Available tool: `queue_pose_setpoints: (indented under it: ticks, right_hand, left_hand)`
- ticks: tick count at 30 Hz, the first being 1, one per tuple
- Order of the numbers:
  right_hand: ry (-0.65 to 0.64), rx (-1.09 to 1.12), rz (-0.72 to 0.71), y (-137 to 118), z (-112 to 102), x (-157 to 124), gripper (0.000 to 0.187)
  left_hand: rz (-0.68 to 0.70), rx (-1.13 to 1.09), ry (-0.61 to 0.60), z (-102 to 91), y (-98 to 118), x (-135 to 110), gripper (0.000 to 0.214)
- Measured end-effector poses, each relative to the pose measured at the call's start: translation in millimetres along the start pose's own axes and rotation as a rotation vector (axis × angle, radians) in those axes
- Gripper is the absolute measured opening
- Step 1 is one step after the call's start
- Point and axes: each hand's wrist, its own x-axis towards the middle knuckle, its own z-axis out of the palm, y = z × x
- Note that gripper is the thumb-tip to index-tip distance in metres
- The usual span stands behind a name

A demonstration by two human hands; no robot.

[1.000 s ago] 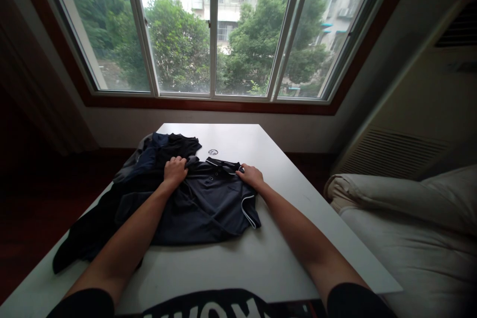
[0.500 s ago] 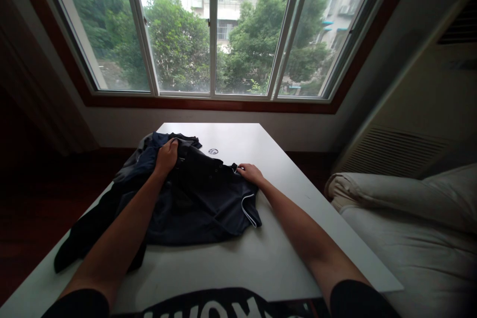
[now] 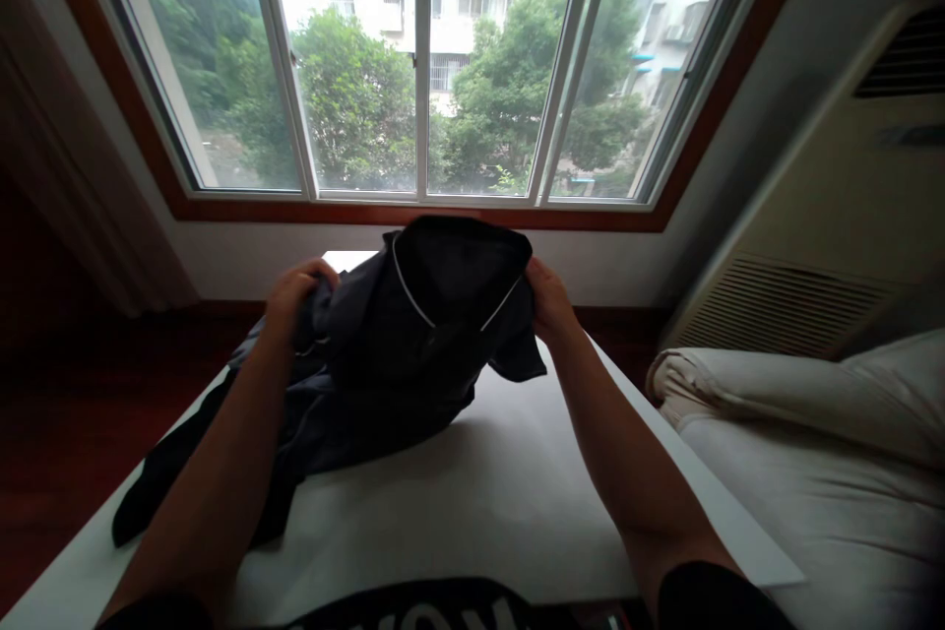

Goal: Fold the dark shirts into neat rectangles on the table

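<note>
A dark navy polo shirt (image 3: 435, 315) with thin white piping at the collar is lifted off the white table (image 3: 479, 502), its collar end raised toward the window. My left hand (image 3: 295, 290) is closed on the shirt's left shoulder. My right hand (image 3: 547, 300) is closed on its right shoulder. The shirt's lower part still drapes onto the table. More dark clothing (image 3: 184, 472) lies under and left of it, trailing to the table's left edge.
A wide window (image 3: 420, 59) with a wooden sill runs behind the table. A cream sofa or cushion (image 3: 804, 453) sits at the right, close to the table's edge. A beige air-conditioner unit (image 3: 834, 207) stands at the far right. Dark wooden floor lies to the left.
Both hands have lifted the polo shirt up off the table by its shoulders; a second ago it lay flat. The shirt's collar now hides the small mark on the table.
</note>
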Motion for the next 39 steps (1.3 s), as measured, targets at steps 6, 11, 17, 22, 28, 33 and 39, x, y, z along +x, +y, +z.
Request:
queue_pose_setpoints:
  ticks: [6, 11, 17, 22, 28, 33, 39]
  right_hand:
    - [-0.148, -0.436, -0.102, -5.8, 8.9, -13.5, 0.041]
    - [-0.086, -0.572, -0.111, 12.4, 11.8, -6.8, 0.041]
    - [0.061, -0.607, -0.158, 16.3, 2.7, -2.8, 0.039]
    - [0.085, -0.682, -0.18, 17.7, -4.9, 0.0, 0.04]
    - [-0.081, -0.795, -0.124, 16.8, -18.7, 4.0, 0.045]
    - [-0.311, -0.788, -0.075, 12.4, -14.6, -2.5, 0.051]
    - [-0.556, -0.719, -0.027, 3.7, -2.8, -10.5, 0.048]
  left_hand:
    - [-0.11, 0.727, -0.608, 52.3, -26.7, -16.0, 0.012]
    - [0.062, 0.631, -1.067, 91.8, -37.1, -48.6, 0.028]
    - [0.343, 0.949, -1.117, 130.2, -67.2, -90.4, 0.071]
    - [0.398, 0.999, -1.0, 144.2, -72.9, -90.4, 0.033]
    - [0.177, 0.821, -0.455, 116.9, -58.0, -46.4, 0.026]
    - [0.081, 0.409, -0.097, 79.4, -59.4, -9.5, 0.02]
    - [-0.091, 0.101, 0.099, 50.9, -49.3, 5.9, 0.012]
